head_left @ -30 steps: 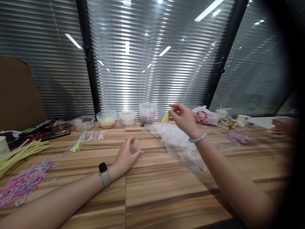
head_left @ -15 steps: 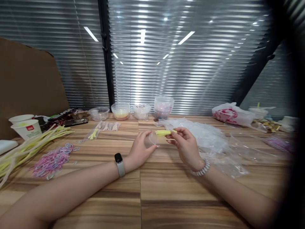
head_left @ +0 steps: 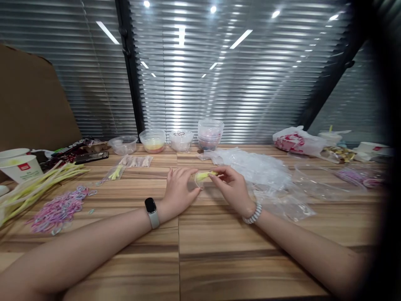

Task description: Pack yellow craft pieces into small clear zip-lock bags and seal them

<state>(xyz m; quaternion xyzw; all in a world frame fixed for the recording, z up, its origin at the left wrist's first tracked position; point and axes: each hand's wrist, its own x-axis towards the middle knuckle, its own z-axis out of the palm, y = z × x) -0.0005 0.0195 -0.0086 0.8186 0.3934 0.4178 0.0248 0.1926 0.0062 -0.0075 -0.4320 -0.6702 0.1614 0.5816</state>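
Note:
My left hand is closed on a small clear plastic bag, its mouth facing right between thumb and fingers. My right hand pinches the right end of a bundle of short yellow strips. The bundle's left end lies at the bag's mouth and appears to be inside it. A grey-strapped band is on the left wrist, a coiled band on the right. Just right of my right hand spreads a heap of clear plastic bags.
Long yellow and pale strips, paper cups and a pile of small coloured bands occupy the left. Filled little bags lie beyond my left hand. Plastic tubs line the back; a white-and-red bag sits back right.
The yellow bundle has moved left into the mouth of the small bag, with my right hand following. The whole view has shifted slightly.

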